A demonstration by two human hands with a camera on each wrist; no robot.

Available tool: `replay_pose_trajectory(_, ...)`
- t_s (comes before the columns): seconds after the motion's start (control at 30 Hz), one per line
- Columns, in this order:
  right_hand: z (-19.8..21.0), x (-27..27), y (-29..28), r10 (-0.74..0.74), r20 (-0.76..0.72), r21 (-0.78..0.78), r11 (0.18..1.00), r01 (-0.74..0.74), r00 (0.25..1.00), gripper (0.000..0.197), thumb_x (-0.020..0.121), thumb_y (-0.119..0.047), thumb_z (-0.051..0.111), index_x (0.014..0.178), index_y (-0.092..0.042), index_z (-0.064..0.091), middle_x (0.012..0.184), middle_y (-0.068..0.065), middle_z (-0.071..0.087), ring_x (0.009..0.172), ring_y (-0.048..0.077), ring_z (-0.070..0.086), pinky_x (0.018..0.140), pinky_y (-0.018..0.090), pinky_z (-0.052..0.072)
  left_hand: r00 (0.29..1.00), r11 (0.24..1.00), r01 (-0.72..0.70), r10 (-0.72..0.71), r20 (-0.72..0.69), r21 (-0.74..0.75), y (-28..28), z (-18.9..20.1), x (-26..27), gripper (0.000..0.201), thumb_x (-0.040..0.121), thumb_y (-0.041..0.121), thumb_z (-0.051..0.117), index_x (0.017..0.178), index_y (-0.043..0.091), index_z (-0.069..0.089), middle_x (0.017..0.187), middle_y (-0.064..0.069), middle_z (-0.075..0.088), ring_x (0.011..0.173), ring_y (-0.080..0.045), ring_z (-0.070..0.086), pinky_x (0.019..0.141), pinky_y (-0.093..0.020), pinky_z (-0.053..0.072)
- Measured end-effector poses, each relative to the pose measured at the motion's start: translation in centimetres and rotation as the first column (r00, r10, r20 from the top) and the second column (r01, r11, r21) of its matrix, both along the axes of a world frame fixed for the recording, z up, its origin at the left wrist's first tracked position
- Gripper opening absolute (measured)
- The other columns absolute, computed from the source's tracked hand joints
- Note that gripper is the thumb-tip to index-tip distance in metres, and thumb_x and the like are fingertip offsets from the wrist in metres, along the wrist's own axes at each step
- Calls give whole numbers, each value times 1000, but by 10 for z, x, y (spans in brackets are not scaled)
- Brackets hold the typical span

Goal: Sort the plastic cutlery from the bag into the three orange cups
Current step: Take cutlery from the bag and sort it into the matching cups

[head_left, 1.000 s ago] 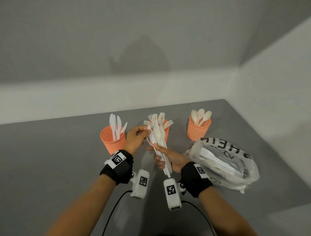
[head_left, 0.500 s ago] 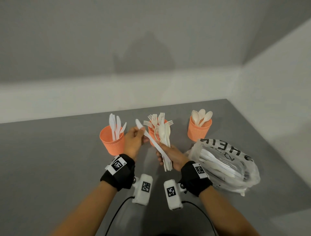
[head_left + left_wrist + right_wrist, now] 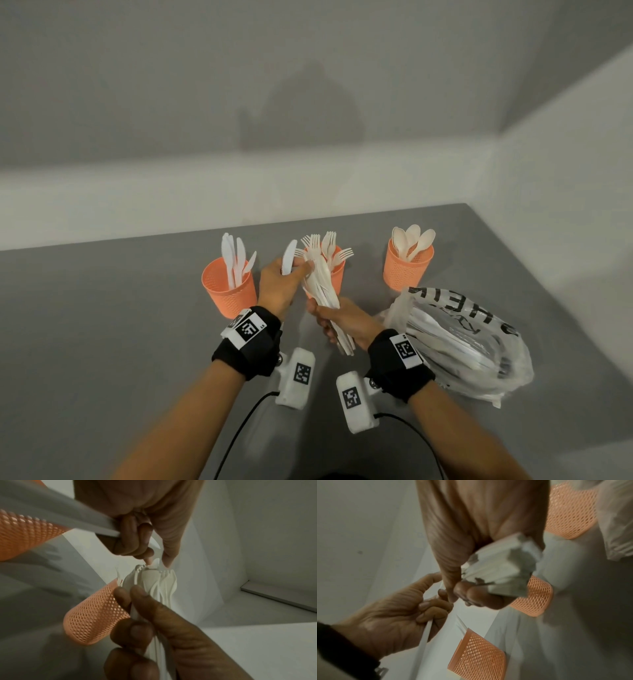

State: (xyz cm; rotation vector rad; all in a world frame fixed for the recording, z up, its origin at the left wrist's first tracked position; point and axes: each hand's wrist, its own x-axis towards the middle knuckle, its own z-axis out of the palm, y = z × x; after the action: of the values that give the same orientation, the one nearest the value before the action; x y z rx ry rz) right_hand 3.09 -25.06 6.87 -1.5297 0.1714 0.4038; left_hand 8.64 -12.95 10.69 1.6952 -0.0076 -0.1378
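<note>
Three orange mesh cups stand in a row: the left cup [image 3: 229,291] holds knives, the middle cup [image 3: 337,275] forks, the right cup [image 3: 407,270] spoons. My right hand [image 3: 325,318] grips a bundle of white cutlery [image 3: 322,287] by its handles, upright in front of the middle cup. My left hand [image 3: 294,270] holds a white knife [image 3: 288,260] blade-up in its curled fingers. In the left wrist view its thumb and forefinger [image 3: 169,561] pinch a piece at the bundle's top [image 3: 159,580]. The right wrist view shows the handle ends [image 3: 501,568] in my fist.
A clear plastic bag [image 3: 462,346] with black lettering and more white cutlery lies at the right, close to my right wrist. The grey table [image 3: 102,342] ends at a pale wall behind the cups and another on the right.
My left hand drew a knife out of the bundle, turned it blade-up, and came back to the bundle's top. The right hand kept its grip and tilted the bundle slightly.
</note>
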Motion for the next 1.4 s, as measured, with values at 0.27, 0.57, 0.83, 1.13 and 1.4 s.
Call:
replay_pose_trajectory(0.27,-1,-3,-5,-3,-39,53,999,5,999,15,91,-30,59,99,-20,53,63,-3,44,51,6,41,52,18,41,993,994,-96,99,-65,47,-3,-5,8,19,93,14,49,76,10,55,57,0,46,47,-12,39,46,-20,31)
replay_pose_trajectory(0.57,-2,-5,-5,-54,-28,21,998,55,998,12,92,-26,57,82,-20,56,59,-4,41,47,7,38,47,19,38,998,998,-60,60,-13,1,-11,-8,-8,17,88,10,60,99,-2,63,85,-20,66,71,-26,67,42,-7,40)
replay_pose_trajectory(0.83,-1,-5,-9,-29,-70,69,997,34,997,3,91,-15,57,89,-17,56,49,-8,39,37,3,33,39,16,32,971,969,-222,230,63,-108,-1,-2,12,29,100,26,37,84,9,53,65,-8,54,65,-32,60,61,-31,45)
replay_pose_trajectory(1.13,6,-4,-16,79,-161,334,942,-21,984,18,94,-26,44,81,-16,51,37,-10,30,32,3,30,40,17,37,988,979,-119,99,-121,-163,27,8,34,20,90,27,56,73,18,54,44,10,30,39,-8,22,32,-16,21)
replay_pose_trajectory(1.4,14,-5,-8,197,-127,379,915,-136,972,10,90,-23,54,84,-15,52,44,-7,42,27,2,29,31,12,24,912,933,238,-310,-267,-270,19,-4,18,30,93,33,51,70,14,55,41,4,31,34,-5,21,34,-16,15)
